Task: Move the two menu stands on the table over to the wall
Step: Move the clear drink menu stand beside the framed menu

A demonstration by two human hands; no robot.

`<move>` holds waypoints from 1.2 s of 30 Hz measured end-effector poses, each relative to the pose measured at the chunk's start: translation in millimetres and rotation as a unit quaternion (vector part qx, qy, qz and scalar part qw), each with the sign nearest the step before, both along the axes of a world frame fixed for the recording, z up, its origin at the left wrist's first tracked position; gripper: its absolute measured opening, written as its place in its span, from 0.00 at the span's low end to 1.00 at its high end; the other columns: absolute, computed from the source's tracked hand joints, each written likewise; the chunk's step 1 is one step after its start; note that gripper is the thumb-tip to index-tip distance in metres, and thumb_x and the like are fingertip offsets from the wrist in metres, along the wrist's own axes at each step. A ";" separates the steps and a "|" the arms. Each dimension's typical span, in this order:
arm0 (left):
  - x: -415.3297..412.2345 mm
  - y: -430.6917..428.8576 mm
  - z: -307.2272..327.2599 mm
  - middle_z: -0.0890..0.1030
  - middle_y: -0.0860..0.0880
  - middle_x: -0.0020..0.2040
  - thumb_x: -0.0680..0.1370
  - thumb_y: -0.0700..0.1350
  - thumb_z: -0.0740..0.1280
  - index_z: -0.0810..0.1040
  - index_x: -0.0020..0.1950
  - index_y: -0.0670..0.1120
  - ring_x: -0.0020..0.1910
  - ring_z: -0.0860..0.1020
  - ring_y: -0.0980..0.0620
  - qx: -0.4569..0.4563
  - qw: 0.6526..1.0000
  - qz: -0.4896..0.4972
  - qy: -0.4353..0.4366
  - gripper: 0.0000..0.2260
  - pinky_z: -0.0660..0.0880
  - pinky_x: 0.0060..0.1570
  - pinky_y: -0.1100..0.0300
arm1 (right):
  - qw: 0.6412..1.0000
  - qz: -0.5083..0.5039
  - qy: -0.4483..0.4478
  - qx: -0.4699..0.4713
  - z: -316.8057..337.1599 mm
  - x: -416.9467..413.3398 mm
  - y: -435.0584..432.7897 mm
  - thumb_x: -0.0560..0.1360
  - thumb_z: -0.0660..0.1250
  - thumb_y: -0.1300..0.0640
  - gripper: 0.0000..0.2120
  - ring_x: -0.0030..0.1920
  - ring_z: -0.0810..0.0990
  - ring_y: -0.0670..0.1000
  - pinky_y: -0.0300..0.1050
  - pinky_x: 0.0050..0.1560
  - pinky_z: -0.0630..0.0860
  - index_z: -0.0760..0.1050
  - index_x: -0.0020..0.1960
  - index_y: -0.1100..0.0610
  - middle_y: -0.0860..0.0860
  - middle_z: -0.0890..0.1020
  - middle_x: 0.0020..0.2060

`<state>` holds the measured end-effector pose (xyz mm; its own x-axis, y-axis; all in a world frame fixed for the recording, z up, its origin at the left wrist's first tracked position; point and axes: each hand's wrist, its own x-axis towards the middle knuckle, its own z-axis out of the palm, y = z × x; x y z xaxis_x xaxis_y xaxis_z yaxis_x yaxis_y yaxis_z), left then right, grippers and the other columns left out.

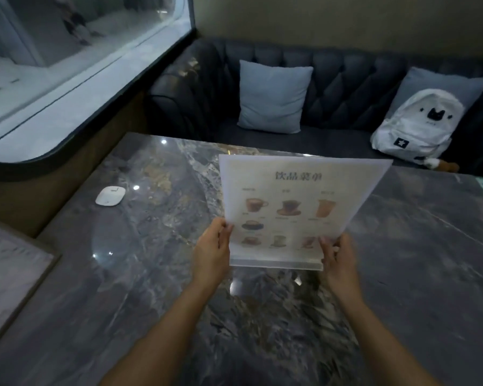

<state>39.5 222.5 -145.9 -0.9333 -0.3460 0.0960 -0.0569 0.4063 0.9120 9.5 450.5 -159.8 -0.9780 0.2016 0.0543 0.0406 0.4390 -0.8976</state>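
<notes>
Gripping menu stand (296,210) — both hands, upright.

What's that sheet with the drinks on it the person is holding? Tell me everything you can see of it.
It is a clear acrylic menu stand holding a pale printed sheet: a dark heading in Chinese characters above rows of small pictures of cups and drinks. A clear base strip runs along its bottom edge. It stands upright, leaning slightly, over the grey marble table. The left hand grips its lower left edge and the right hand its lower right corner. Whether the base touches the table is unclear.
</notes>
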 end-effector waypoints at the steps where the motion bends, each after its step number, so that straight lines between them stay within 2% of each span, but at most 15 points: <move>1: -0.2 -6.7 1.7 0.80 0.42 0.42 0.79 0.50 0.58 0.73 0.44 0.47 0.42 0.79 0.43 0.001 1.000 0.010 0.005 0.09 0.77 0.45 0.39 | 1.000 0.008 -0.006 0.001 1.5 -4.8 -7.7 0.78 0.59 0.52 0.04 0.46 0.76 0.54 0.57 0.47 0.77 0.66 0.52 0.50 0.52 0.75 0.47; 4: -0.4 -31.3 7.7 0.80 0.42 0.41 0.79 0.48 0.58 0.73 0.45 0.45 0.41 0.79 0.42 0.008 0.999 0.040 0.007 0.09 0.77 0.45 0.39 | 0.999 0.035 -0.003 0.012 4.6 -18.9 -34.0 0.77 0.59 0.54 0.07 0.44 0.76 0.57 0.54 0.43 0.75 0.67 0.52 0.56 0.55 0.76 0.45; 8: 3.8 -70.5 14.3 0.81 0.45 0.42 0.78 0.52 0.58 0.72 0.43 0.52 0.42 0.80 0.45 -0.007 0.997 0.082 0.005 0.07 0.76 0.44 0.44 | 0.997 0.071 0.011 0.009 8.9 -34.4 -77.6 0.77 0.59 0.54 0.10 0.44 0.76 0.57 0.51 0.43 0.74 0.68 0.52 0.61 0.59 0.77 0.48; 12: 11.9 -117.5 16.0 0.80 0.49 0.44 0.78 0.54 0.57 0.72 0.44 0.53 0.44 0.79 0.48 -0.006 0.992 0.124 0.000 0.08 0.77 0.46 0.48 | 0.993 0.112 0.017 -0.034 12.7 -44.2 -134.2 0.77 0.60 0.51 0.11 0.45 0.76 0.54 0.48 0.43 0.75 0.68 0.54 0.57 0.54 0.77 0.48; 15: 20.6 -155.8 15.8 0.80 0.53 0.42 0.78 0.55 0.58 0.72 0.42 0.57 0.42 0.80 0.51 -0.011 0.987 0.161 0.011 0.07 0.78 0.45 0.49 | 0.989 0.146 0.024 -0.027 11.5 -54.5 -179.0 0.77 0.61 0.52 0.09 0.44 0.76 0.53 0.43 0.38 0.70 0.68 0.54 0.55 0.53 0.76 0.46; 17: 26.8 -181.2 16.5 0.80 0.56 0.41 0.78 0.55 0.57 0.72 0.42 0.59 0.42 0.80 0.55 -0.015 0.984 0.177 0.015 0.07 0.79 0.45 0.49 | 0.983 0.176 0.021 -0.039 9.6 -61.3 -208.5 0.77 0.61 0.53 0.07 0.44 0.76 0.52 0.44 0.40 0.71 0.68 0.53 0.52 0.53 0.77 0.48; 20: 34.5 -219.4 14.6 0.81 0.54 0.42 0.78 0.55 0.56 0.72 0.44 0.56 0.42 0.80 0.56 -0.023 0.980 0.198 0.019 0.08 0.79 0.43 0.50 | 0.975 0.217 -0.003 -0.044 5.7 -68.1 -252.9 0.77 0.60 0.50 0.08 0.45 0.76 0.56 0.52 0.43 0.74 0.68 0.53 0.52 0.56 0.77 0.49; 22: 38.1 -243.7 13.3 0.80 0.57 0.41 0.78 0.56 0.56 0.71 0.44 0.57 0.40 0.79 0.61 -0.046 0.974 0.221 0.008 0.07 0.77 0.38 0.57 | 0.973 0.227 -0.017 -0.051 5.5 -72.0 -282.4 0.76 0.60 0.49 0.07 0.45 0.76 0.55 0.54 0.46 0.75 0.67 0.52 0.50 0.53 0.77 0.47; 24: 39.9 -265.7 13.5 0.79 0.57 0.40 0.78 0.56 0.56 0.69 0.43 0.59 0.38 0.78 0.61 -0.067 0.968 0.242 -0.013 0.06 0.72 0.33 0.62 | 0.972 0.226 -0.027 -0.056 7.5 -75.6 -310.6 0.76 0.60 0.50 0.05 0.44 0.76 0.51 0.55 0.46 0.77 0.66 0.50 0.49 0.47 0.76 0.43; 27: 40.4 -293.5 15.4 0.78 0.55 0.40 0.78 0.56 0.55 0.66 0.42 0.61 0.37 0.77 0.54 -0.083 0.959 0.270 -0.035 0.06 0.71 0.32 0.60 | 0.969 0.238 -0.030 -0.063 11.2 -80.3 -346.7 0.76 0.61 0.50 0.04 0.42 0.76 0.45 0.55 0.45 0.79 0.67 0.48 0.50 0.43 0.75 0.41; 30: 41.0 -313.4 17.6 0.78 0.54 0.39 0.78 0.56 0.54 0.67 0.42 0.58 0.37 0.77 0.54 -0.073 0.955 0.287 -0.036 0.07 0.73 0.35 0.56 | 0.965 0.251 -0.031 -0.073 15.9 -85.7 -374.2 0.76 0.61 0.51 0.05 0.41 0.76 0.44 0.53 0.43 0.79 0.68 0.50 0.51 0.41 0.75 0.41; 33: 42.6 -325.7 17.4 0.79 0.53 0.39 0.78 0.56 0.55 0.69 0.42 0.56 0.38 0.77 0.56 -0.056 0.957 0.284 -0.016 0.08 0.74 0.34 0.57 | 0.956 0.276 -0.048 -0.087 19.3 -91.5 -392.4 0.77 0.60 0.49 0.06 0.44 0.76 0.46 0.51 0.38 0.80 0.67 0.51 0.49 0.46 0.75 0.44; 36: 43.7 -333.6 16.1 0.80 0.48 0.40 0.79 0.53 0.56 0.71 0.41 0.52 0.40 0.78 0.51 -0.050 0.959 0.279 -0.012 0.10 0.77 0.39 0.49 | 0.949 0.280 -0.088 -0.113 18.8 -96.9 -404.9 0.77 0.61 0.51 0.08 0.47 0.77 0.54 0.57 0.39 0.81 0.66 0.53 0.52 0.53 0.75 0.48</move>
